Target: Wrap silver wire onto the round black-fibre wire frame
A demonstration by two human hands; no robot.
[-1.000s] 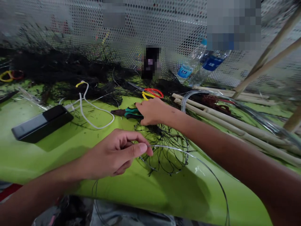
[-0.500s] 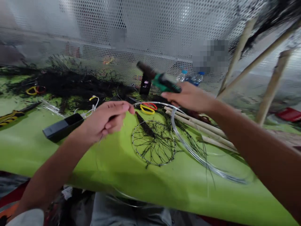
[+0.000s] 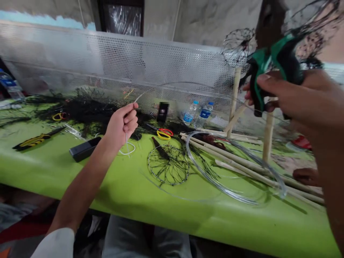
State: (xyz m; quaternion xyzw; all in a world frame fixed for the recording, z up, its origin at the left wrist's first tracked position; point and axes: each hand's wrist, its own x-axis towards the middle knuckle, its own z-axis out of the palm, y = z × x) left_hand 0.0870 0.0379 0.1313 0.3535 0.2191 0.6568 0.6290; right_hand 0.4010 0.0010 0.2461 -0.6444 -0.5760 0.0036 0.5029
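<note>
My left hand (image 3: 122,123) is closed in a pinch on a thin, pale wire (image 3: 139,96), whose end sticks up past the fingertips. At the upper right my right hand (image 3: 292,93) grips green-and-black handled pliers (image 3: 268,53), held upright with the handles spread and the dark jaws pointing up. A faint strand arcs between the two hands. Below them on the green table lies a round wire hoop (image 3: 168,165) laced with dark, branching strands. To its right rests a coil of clear, shiny wire (image 3: 225,190).
Scissors (image 3: 164,134) with red and yellow handles lie behind the hoop. A dark power bank (image 3: 84,148) and yellow-black pliers (image 3: 37,139) are at left. Wooden sticks (image 3: 228,152) lie at right; bottles (image 3: 190,114) stand before a perforated metal screen (image 3: 172,64).
My right hand has swung up and right with the pliers, now upright. My left hand keeps its pinch, slightly higher in view. The camera has tilted up, showing more of the wall.
</note>
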